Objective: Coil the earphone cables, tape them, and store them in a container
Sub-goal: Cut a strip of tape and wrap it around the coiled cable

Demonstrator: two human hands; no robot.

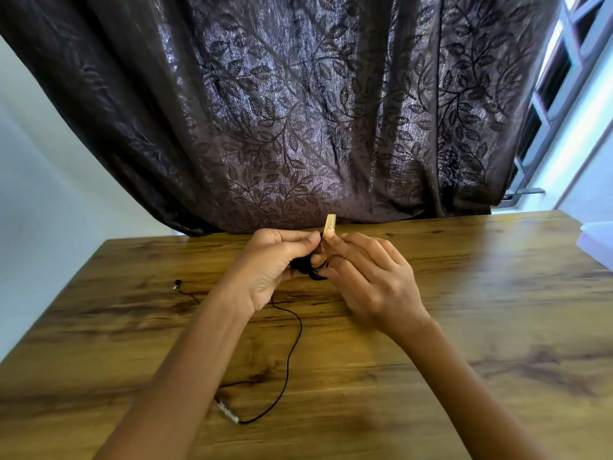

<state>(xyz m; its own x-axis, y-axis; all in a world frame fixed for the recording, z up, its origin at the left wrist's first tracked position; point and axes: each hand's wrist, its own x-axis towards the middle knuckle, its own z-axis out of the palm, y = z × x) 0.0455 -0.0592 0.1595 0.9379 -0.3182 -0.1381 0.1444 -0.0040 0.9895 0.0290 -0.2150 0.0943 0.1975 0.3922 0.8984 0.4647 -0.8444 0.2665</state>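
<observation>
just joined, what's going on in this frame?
A person is at the taping step. The left hand grips a small black cable bundle, and the right hand pinches a tan tape strip that stands up against it. More black loose cable trails from under the left hand across the wooden table. The tape is not yet wrapped around the bundle.

Black earphone cable (292, 336) partly bunched, tan tape strip (329, 224) upright above.

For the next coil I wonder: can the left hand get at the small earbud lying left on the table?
Probably yes: no thing lies between left hand and earbud on the table, but its grip now holds the black coil.
</observation>
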